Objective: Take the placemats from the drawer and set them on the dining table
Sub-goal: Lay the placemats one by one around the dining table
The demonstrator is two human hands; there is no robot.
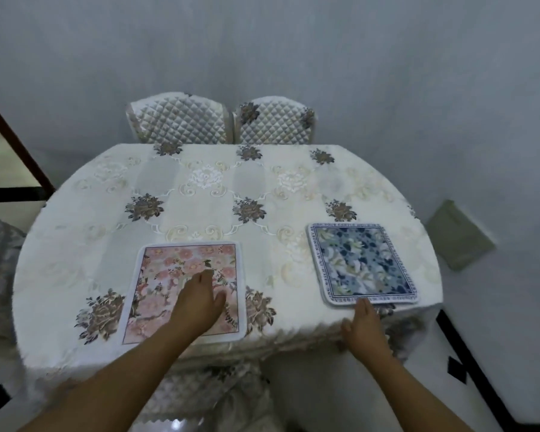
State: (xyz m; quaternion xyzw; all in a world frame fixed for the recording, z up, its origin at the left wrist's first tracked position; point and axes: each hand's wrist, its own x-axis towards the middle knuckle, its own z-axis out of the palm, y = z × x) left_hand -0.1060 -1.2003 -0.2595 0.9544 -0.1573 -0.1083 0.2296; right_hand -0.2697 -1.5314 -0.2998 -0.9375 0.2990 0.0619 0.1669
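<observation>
A pink floral placemat (156, 291) lies flat near the front of the dining table (200, 194), which wears a white flowered cloth. My left hand (198, 302) rests flat on this mat with its fingers straight. To the right lies a blue floral placemat (360, 263), slightly turned, close to the table's front right edge. My right hand (363, 328) is open, its fingertips at the blue mat's near edge. The drawer is out of view.
Two chairs with quilted covers (181, 120) (275, 121) stand at the table's far side against a white wall. A green mat (459, 235) lies on the floor to the right. Another covered chair (206, 394) sits under the near edge.
</observation>
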